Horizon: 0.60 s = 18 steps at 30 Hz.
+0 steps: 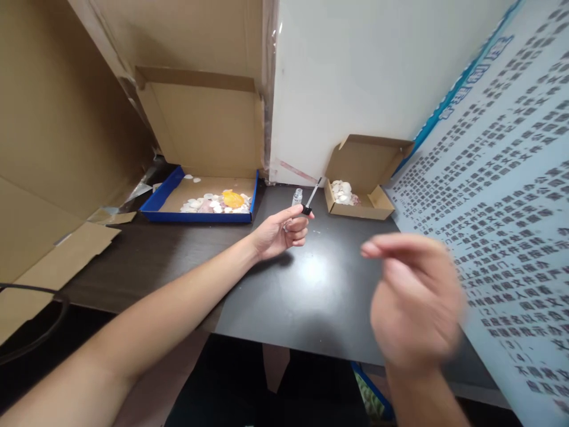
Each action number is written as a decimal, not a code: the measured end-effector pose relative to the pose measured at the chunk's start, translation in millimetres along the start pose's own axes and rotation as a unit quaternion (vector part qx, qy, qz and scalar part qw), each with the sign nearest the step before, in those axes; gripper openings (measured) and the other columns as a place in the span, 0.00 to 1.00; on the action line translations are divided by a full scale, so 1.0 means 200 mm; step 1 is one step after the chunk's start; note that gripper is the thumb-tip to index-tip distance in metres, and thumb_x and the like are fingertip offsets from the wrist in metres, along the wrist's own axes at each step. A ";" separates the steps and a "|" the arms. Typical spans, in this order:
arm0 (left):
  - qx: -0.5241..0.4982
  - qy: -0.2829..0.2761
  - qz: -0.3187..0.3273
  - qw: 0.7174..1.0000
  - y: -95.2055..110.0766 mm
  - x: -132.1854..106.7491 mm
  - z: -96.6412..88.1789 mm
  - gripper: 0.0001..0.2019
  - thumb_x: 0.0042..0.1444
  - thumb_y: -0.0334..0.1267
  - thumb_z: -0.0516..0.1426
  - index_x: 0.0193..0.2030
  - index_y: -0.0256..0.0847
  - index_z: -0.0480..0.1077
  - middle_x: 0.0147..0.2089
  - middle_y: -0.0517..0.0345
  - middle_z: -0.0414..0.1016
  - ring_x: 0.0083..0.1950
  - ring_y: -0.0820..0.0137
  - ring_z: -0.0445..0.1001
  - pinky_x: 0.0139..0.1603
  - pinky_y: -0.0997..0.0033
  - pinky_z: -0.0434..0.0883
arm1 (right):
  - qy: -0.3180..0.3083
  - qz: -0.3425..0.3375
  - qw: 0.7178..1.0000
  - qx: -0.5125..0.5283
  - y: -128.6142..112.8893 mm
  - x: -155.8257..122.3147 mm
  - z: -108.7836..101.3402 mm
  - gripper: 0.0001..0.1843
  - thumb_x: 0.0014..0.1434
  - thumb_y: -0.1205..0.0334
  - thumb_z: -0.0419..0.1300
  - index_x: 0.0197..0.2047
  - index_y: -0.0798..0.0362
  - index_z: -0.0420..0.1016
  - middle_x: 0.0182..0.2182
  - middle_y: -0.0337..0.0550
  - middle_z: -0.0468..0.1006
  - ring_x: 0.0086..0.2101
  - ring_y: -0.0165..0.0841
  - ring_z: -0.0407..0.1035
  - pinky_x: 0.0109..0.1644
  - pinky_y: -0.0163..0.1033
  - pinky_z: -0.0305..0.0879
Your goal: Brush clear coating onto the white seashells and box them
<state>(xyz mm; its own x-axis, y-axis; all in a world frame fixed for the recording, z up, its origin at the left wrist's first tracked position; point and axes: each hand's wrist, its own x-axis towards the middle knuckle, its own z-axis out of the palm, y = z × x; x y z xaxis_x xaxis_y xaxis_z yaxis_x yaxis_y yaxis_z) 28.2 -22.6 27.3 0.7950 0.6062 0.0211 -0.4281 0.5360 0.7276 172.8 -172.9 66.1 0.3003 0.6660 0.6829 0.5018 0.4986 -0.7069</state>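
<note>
My left hand (pixel 280 232) reaches out over the dark table (pixel 311 296), with its fingers closed on a small clear glass bottle (pixel 297 196) and a thin brush with a black cap (pixel 310 201). The brush sticks up and to the right from between my thumb and forefinger. My right hand (pixel 413 296) hovers nearer to me at the right, above the table. It is smeared by motion, with its fingers pointing left, and I see nothing in it.
A blue-edged cardboard tray (pixel 155 204) at the back left holds white shells and an orange one (pixel 232 198). A small open cardboard box (pixel 377 204) with pale shells stands at the back right. Cardboard walls rise at the left, a printed poster (pixel 511 207) leans at the right.
</note>
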 end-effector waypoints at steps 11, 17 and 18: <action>0.009 0.064 -0.015 0.998 -0.03 0.01 -0.01 0.12 0.56 0.45 0.62 0.34 0.37 0.71 0.23 0.69 0.49 0.22 0.78 0.53 0.24 0.78 0.60 | -0.221 0.038 0.974 0.018 0.48 0.24 0.31 0.18 0.62 0.57 0.57 0.54 0.50 0.75 0.42 0.45 0.76 0.39 0.33 0.69 0.42 0.40 0.66; 0.011 0.050 -0.044 0.998 -0.05 0.01 -0.02 0.17 0.55 0.47 0.62 0.26 0.38 0.63 0.24 0.68 0.47 0.23 0.78 0.51 0.24 0.77 0.59 | -0.205 0.066 0.972 0.091 0.48 0.21 0.31 0.15 0.62 0.56 0.59 0.50 0.49 0.77 0.49 0.47 0.75 0.47 0.36 0.70 0.47 0.40 0.67; 0.015 0.050 -0.043 0.998 -0.05 0.01 -0.02 0.17 0.55 0.47 0.62 0.27 0.39 0.62 0.24 0.68 0.47 0.23 0.78 0.51 0.24 0.77 0.58 | -0.203 0.075 0.972 0.096 0.47 0.21 0.31 0.14 0.62 0.56 0.58 0.49 0.50 0.77 0.49 0.48 0.75 0.48 0.37 0.70 0.48 0.40 0.66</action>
<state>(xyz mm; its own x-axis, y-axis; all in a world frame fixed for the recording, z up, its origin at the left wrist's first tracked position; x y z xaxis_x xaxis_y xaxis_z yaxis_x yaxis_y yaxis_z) 32.3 -24.7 18.4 0.7811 0.6147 -0.1097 -0.3458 0.5721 0.7437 181.9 -64.0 16.0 -0.0067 0.8836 0.4683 0.3049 0.4478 -0.8406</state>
